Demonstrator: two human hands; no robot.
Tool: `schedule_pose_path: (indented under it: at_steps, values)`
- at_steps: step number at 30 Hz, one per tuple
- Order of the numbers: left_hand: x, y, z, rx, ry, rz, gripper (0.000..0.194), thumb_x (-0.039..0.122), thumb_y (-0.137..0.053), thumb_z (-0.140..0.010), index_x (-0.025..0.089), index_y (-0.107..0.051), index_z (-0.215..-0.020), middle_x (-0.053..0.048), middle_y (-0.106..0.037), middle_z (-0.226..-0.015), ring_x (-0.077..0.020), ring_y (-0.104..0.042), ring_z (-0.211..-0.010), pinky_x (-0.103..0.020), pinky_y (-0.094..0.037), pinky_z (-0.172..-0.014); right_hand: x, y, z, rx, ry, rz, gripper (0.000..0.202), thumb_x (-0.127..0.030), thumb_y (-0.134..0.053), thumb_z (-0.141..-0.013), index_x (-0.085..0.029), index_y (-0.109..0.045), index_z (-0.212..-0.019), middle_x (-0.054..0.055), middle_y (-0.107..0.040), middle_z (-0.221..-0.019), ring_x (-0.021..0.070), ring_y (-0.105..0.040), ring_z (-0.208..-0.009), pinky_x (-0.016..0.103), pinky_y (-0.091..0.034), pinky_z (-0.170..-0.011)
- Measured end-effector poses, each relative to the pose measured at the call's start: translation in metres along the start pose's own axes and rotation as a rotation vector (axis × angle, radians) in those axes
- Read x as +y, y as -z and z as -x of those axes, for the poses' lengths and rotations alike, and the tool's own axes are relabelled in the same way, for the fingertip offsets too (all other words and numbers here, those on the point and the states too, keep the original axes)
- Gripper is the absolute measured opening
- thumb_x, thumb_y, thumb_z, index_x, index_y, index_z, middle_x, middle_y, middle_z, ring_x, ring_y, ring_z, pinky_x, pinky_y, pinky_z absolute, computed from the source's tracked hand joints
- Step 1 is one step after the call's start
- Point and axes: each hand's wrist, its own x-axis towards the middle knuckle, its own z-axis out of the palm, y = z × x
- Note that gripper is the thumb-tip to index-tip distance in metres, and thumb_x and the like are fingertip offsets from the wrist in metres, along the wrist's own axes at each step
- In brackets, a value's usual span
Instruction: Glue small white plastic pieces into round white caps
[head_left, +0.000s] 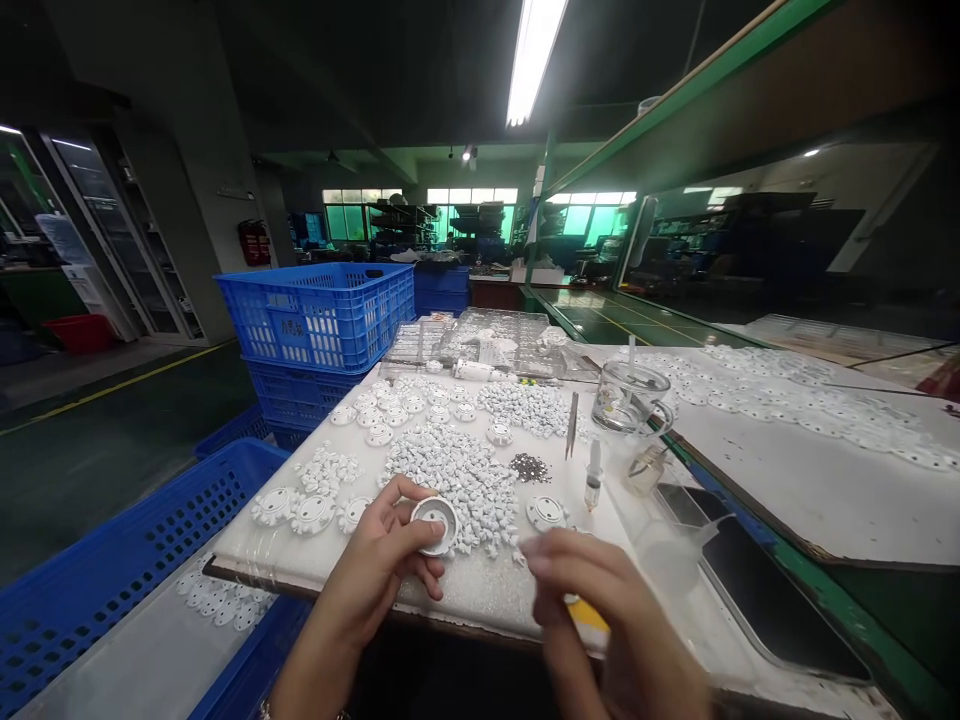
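Observation:
A round white cup-shaped part (435,526) is held by my left hand (390,540), thumb on its inside. My right hand (592,600) is at the table's front edge, smeared by motion; whether it holds anything cannot be made out. Beyond the hands lies a heap of small white pieces (442,470), with a little pile of dark metal bits (530,467) to its right. White scalloped discs (275,506) rest at the left, and one more disc (546,513) lies just beyond my right hand. Tweezers (572,425) and a syringe (593,475) are farther right.
A glass mug (631,395), a small bottle (646,468), a clear squeeze bottle (667,555) and a dark phone-like slab (772,580) stand or lie at the right. Blue crates (322,320) are stacked beyond the left edge. Clear trays (487,335) lie at the back.

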Motion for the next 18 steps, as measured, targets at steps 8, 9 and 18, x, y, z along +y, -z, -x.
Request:
schedule_pose_path:
  at_steps: [8,9,18]
  values:
    - [-0.005,0.002,0.0,-0.111,-0.049,-0.021,0.041,0.023,-0.084,-0.07,0.019,-0.056,-0.099,0.002,-0.063,-0.078,-0.0118,-0.065,-0.052,-0.022,-0.055,-0.046,0.042,-0.052,0.013,-0.453,-0.307,-0.129,0.015,-0.034,-0.055,-0.096,-0.021,-0.054,-0.105,-0.005,-0.053,-0.065,0.0099,-0.05,-0.051,0.02,-0.042,-0.046]
    - [-0.005,0.002,0.0,-0.126,-0.058,-0.023,0.039,0.023,-0.084,-0.07,0.018,-0.058,-0.099,0.002,-0.063,-0.077,-0.0113,-0.064,-0.052,-0.022,-0.055,-0.047,0.044,-0.053,0.016,-0.46,-0.3,-0.136,0.014,-0.034,-0.054,-0.096,-0.021,-0.055,-0.101,-0.005,-0.052,-0.063,0.01,-0.049,-0.05,0.02,-0.041,-0.045]
    - [-0.005,0.006,0.003,-0.237,-0.093,-0.077,0.026,0.014,-0.083,-0.071,0.022,-0.076,-0.094,-0.001,-0.061,-0.087,-0.0123,-0.062,-0.076,-0.02,-0.051,-0.067,0.047,-0.048,0.031,-0.378,-0.258,-0.18,0.006,-0.023,-0.055,-0.092,-0.024,-0.058,-0.096,-0.006,-0.059,-0.064,0.009,-0.054,-0.05,0.018,-0.041,-0.047]
